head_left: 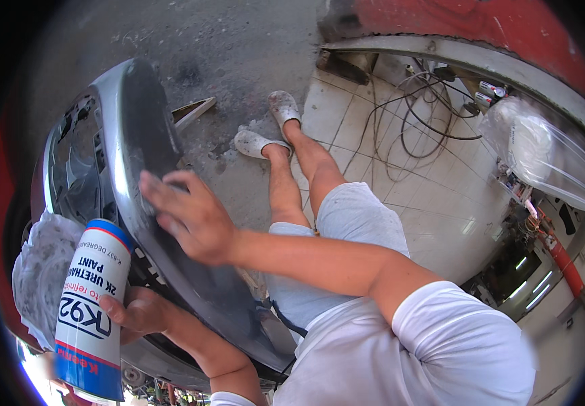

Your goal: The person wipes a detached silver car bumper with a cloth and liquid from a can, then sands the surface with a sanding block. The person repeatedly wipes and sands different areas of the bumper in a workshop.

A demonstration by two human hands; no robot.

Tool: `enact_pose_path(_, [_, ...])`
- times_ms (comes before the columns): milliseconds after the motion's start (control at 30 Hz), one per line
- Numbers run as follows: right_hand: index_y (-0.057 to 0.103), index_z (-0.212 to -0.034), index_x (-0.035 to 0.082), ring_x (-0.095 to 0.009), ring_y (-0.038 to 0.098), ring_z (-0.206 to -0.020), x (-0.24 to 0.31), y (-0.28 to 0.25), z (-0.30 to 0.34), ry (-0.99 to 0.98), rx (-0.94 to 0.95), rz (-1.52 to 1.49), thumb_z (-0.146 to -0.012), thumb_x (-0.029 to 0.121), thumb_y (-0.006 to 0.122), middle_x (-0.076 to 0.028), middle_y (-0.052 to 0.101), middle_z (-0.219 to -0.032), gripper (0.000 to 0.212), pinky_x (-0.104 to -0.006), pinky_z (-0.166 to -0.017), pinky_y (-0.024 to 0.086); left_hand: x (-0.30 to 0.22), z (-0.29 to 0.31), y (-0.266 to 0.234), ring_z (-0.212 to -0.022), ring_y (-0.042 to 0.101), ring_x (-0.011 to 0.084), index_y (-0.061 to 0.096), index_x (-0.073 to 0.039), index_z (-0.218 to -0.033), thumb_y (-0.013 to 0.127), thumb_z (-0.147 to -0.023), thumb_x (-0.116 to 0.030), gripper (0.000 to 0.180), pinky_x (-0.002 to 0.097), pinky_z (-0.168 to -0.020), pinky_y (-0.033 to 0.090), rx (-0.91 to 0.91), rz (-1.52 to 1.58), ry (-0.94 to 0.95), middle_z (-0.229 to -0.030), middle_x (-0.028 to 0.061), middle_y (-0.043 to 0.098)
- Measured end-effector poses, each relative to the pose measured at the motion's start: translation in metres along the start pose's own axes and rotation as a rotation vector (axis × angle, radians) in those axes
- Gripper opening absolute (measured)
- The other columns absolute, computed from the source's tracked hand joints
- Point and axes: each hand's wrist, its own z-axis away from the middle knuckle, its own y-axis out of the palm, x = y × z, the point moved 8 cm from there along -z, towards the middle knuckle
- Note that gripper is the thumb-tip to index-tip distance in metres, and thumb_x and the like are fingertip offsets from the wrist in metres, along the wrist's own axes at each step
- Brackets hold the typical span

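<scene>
A grey car bumper (128, 125) with a dark grille opening stretches along my left side. My right hand (194, 216) reaches across my body to its shiny upper edge. Its fingers are spread and partly smeared by motion, with nothing seen in them. I cannot tell whether the fingertips touch the surface. My left hand (142, 314) grips a tall white can (89, 291) with blue ends and a printed label. The thumb lies on the can's near side; the other fingers are hidden. A crumpled white rag (45, 274) is right beside the can, and what supports it is hidden.
A wooden piece (196, 111) lies on the stained floor beyond the bumper. Hoses and cables (434, 108) are coiled on the tiles at the right, by clear plastic sheeting (532, 145). A red cylinder (559, 257) stands farther right. A red panel (482, 27) is at the far side.
</scene>
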Motion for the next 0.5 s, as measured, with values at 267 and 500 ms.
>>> enact_pose_path(267, [0.050,-0.151,0.014,-0.043,0.068,-0.112,-0.209,-0.218,-0.081,0.516,0.128,0.926,-0.095,0.043,0.069,-0.022,0.070,-0.125,0.066,-0.0550,-0.097,0.051,-0.015,-0.008,-0.028,-0.116,0.064,0.0383,0.041,-0.009,-0.146,0.085,-0.076,-0.016,0.083,0.0555,-0.096,0.057,-0.040,0.088,0.059,-0.136,0.0178,0.058])
enact_pose_path(500, [0.065,-0.135,0.009,-0.024,0.056,-0.134,-0.024,-0.150,-0.097,0.596,0.462,-0.121,-0.093,0.055,0.074,-0.014,0.063,-0.141,0.063,-0.0421,-0.109,0.044,-0.056,-0.005,-0.043,-0.128,0.055,0.0396,0.041,-0.011,-0.145,0.088,-0.072,-0.025,0.088,0.0573,-0.107,0.047,-0.019,0.108,-0.040,-0.142,0.0163,0.051])
